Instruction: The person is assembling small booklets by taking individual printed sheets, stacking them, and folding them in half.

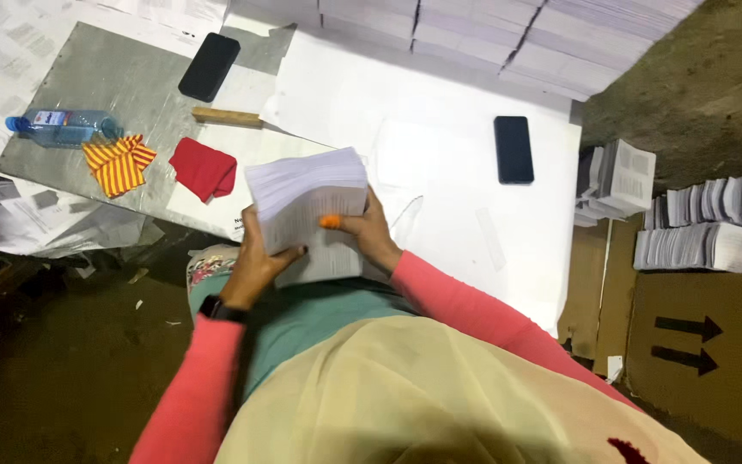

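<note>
Both hands (311, 245) gripping paper stack (307, 193), bottle (63, 127) capped, near-empty

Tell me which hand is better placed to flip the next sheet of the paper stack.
Probably the right hand: its orange-capped thumb lies on the open face of the stack. The left hand wraps the stack's left edge, steadying it.

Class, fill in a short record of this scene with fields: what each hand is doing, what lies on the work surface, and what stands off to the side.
left hand: grips the near-left edge of a stack of printed sheets
right hand: holds the stack's right side, orange cap on thumb
work surface: white; two dark phones, red cloth, striped cloth, water bottle, wooden stick
side: paper bundles on cardboard boxes
</note>
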